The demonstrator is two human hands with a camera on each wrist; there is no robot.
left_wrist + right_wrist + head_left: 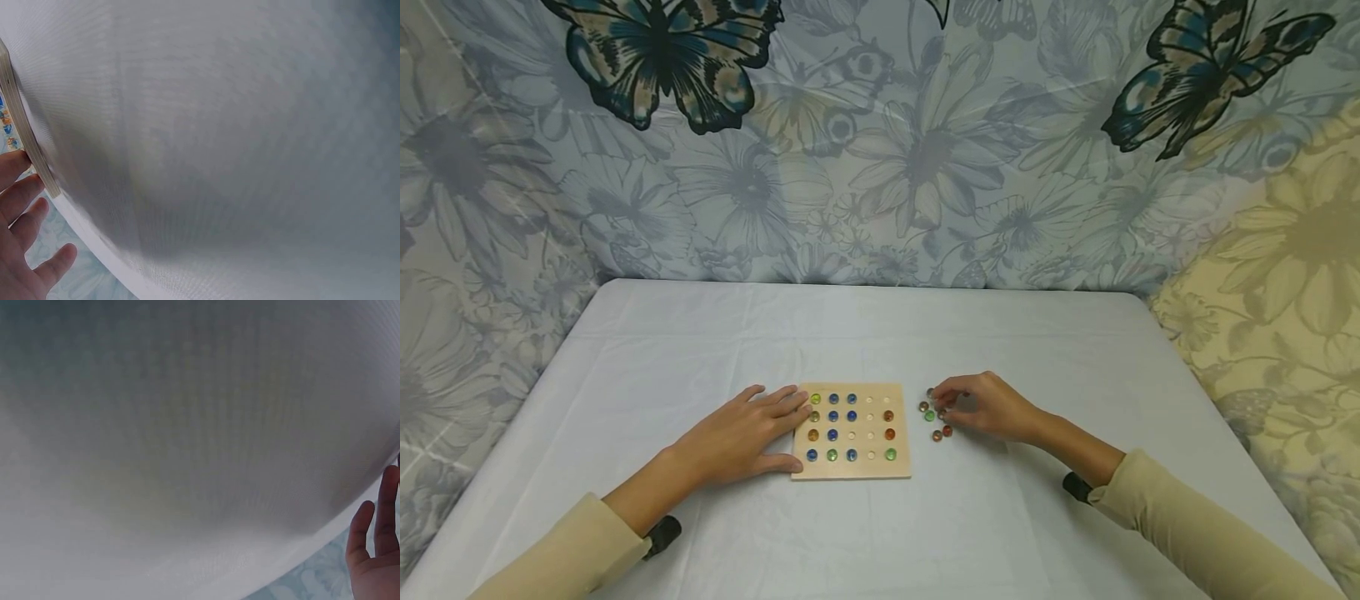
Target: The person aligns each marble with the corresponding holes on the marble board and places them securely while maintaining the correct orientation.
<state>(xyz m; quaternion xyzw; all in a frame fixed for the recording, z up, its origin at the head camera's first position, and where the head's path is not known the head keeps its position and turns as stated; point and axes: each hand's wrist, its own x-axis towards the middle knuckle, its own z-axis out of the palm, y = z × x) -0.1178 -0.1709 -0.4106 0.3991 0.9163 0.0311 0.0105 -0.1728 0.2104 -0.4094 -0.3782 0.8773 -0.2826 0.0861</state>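
Note:
A light wooden board [880, 445] with rows of round hollows lies flat on the table. Glass marbles in blue, green, amber and red fill many hollows; several hollows, mostly on the right half, hold none. My left hand [733, 437] rests against the board's left edge, fingers spread over its corner and thumb near the bottom edge. Right of the board lies a loose group of marbles [936, 436], among them a green marble [929, 415]. Over this group reaches my right hand [992, 408], fingertips bent down among the marbles. Whether it pinches one is hidden.
A white cloth [737, 533] covers the table [1037, 325]. Behind it hangs a curtain [880, 183] printed with flowers and butterflies. The left wrist view catches the board's side edge [28, 134]; the right wrist view is mostly blurred white cloth.

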